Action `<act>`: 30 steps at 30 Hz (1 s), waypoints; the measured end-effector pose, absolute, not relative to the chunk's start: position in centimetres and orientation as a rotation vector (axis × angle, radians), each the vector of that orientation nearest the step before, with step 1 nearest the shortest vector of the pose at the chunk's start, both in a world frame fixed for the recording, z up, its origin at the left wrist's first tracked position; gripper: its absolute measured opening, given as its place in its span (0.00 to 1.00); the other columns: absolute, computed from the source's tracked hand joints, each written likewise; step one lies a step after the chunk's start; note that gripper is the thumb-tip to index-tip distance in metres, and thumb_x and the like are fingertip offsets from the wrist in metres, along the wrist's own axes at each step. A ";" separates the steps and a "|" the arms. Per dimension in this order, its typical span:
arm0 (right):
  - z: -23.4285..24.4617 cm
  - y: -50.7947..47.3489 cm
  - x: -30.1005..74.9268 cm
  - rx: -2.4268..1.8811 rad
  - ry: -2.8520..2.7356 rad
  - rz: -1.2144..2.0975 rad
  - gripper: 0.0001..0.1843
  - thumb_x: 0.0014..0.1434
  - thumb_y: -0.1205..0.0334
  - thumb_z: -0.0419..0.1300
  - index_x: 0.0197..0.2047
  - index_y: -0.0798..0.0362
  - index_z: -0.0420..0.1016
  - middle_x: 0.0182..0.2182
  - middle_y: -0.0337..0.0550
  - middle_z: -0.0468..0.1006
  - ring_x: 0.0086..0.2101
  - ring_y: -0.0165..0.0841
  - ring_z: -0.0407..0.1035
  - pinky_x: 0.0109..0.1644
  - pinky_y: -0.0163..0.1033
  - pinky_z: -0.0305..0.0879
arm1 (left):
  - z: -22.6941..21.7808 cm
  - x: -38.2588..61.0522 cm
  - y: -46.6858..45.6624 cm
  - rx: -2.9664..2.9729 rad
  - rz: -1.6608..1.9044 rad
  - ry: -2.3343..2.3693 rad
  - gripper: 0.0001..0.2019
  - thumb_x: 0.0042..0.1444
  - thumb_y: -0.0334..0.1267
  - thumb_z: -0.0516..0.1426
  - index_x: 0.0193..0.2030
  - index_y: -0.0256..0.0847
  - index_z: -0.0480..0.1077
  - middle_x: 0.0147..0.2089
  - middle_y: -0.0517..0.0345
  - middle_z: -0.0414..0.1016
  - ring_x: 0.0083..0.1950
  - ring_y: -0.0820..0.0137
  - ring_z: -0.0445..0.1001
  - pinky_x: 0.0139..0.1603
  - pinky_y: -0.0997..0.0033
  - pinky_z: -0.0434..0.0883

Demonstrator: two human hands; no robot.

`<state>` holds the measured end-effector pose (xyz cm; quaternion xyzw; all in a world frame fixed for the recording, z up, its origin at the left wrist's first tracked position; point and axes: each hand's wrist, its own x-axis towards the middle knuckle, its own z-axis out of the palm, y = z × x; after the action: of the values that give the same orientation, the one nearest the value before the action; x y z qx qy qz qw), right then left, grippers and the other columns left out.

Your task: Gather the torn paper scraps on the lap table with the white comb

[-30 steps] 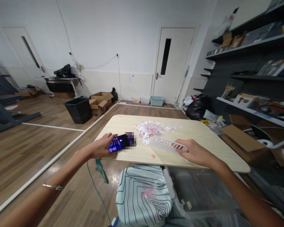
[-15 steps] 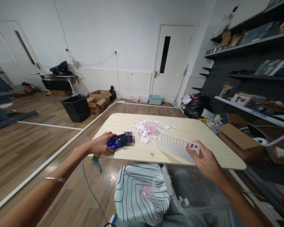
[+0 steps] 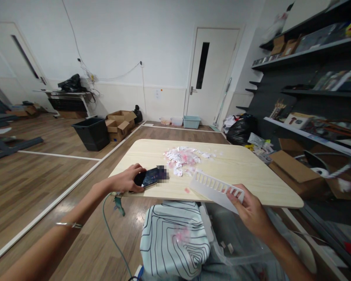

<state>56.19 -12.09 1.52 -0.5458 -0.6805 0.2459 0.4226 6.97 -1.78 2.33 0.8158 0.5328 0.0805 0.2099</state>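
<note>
My left hand (image 3: 125, 180) is closed around a dark phone (image 3: 149, 177) that rests at the near left edge of a light wooden table (image 3: 228, 164). My right hand (image 3: 248, 210) grips one end of a flat white slotted plastic panel (image 3: 213, 187), held tilted over the table's near edge. A heap of white and pink paper scraps (image 3: 183, 157) lies on the table just beyond both hands. A single pink scrap (image 3: 187, 190) sits near the front edge.
A clear plastic bin (image 3: 236, 238) stands under the table's near edge beside my patterned lap cloth (image 3: 172, 238). A thin cable (image 3: 111, 230) hangs from the left hand side. Dark shelves (image 3: 310, 78) and cardboard boxes (image 3: 292, 168) fill the right; a black bin (image 3: 89, 132) stands far left.
My right hand has drawn the white panel back toward me and lifted it off the table, tilting it. The left hand has stayed on the phone, whose screen now looks darker.
</note>
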 end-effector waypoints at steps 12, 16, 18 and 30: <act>1.3 -11.9 56.6 -1.359 -1.685 0.623 0.27 0.73 0.26 0.65 0.44 0.43 0.77 0.35 0.45 0.88 0.35 0.45 0.83 0.41 0.44 0.81 | 1.8 7.0 -4.4 2.291 0.318 1.602 0.40 0.53 0.65 0.71 0.66 0.41 0.84 0.66 0.37 0.84 0.70 0.40 0.81 0.75 0.46 0.78; 1.1 -11.9 56.7 -1.368 -1.677 0.619 0.26 0.73 0.28 0.66 0.44 0.43 0.77 0.35 0.45 0.87 0.34 0.44 0.83 0.41 0.44 0.81 | 2.5 7.3 -5.4 2.239 0.307 1.607 0.37 0.50 0.57 0.72 0.64 0.39 0.80 0.62 0.36 0.86 0.62 0.40 0.85 0.66 0.46 0.81; 1.1 -11.8 56.7 -1.365 -1.682 0.620 0.25 0.73 0.29 0.66 0.45 0.43 0.77 0.35 0.45 0.87 0.35 0.44 0.83 0.41 0.44 0.81 | 2.7 7.5 -5.9 2.243 0.296 1.603 0.37 0.51 0.51 0.71 0.67 0.39 0.77 0.61 0.35 0.87 0.60 0.40 0.86 0.63 0.46 0.82; 1.2 -11.9 57.0 -1.359 -1.675 0.616 0.24 0.72 0.30 0.67 0.44 0.43 0.78 0.34 0.45 0.88 0.35 0.45 0.83 0.40 0.44 0.81 | 1.3 6.8 -6.6 2.646 0.227 1.435 0.52 0.58 0.37 0.67 0.89 0.39 0.58 0.75 0.34 0.77 0.76 0.42 0.78 0.81 0.45 0.76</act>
<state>57.00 -11.85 1.15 -0.5457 -0.6726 0.2472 0.4344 6.84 -6.58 1.28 0.8749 0.4744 0.0752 0.0614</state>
